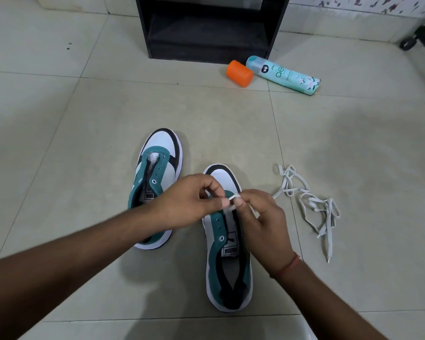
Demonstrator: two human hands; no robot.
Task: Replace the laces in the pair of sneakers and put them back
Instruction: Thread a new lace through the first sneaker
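Sneakers: two teal, white and black low-tops stand on the tiled floor (84, 119), toes pointing away from the camera, both with bare eyelets along most of their length.
Left sneaker (157, 173): sits farther from the camera and to the left, its heel partly covered by the left forearm; a scrap of white shows at the top of its tongue opening.
Right sneaker (227, 261): sits nearer and to the right, directly under both hands, tongue label facing up.
Lace in hand (232, 198): a short white loop shows between the two thumbs, above the toe-end eyelets of the right sneaker; where it runs below the fingers is hidden.
Left hand (187, 202): fingers curled, thumb and forefinger pinching the white lace.
Right hand (265, 217): fingers curled, thumb and forefinger tips pinching the same lace just beside the left thumb; a red thread band circles the wrist.
Loose lace (312, 204): a white flat lace lies tangled on the tiles to the right of the right sneaker; one end runs toward the right hand.
Spray can (284, 76): a pale turquoise can lies on its side near the black shelf unit (211, 28).
Orange cap (239, 73): lies on its side, touching the can's nozzle end.
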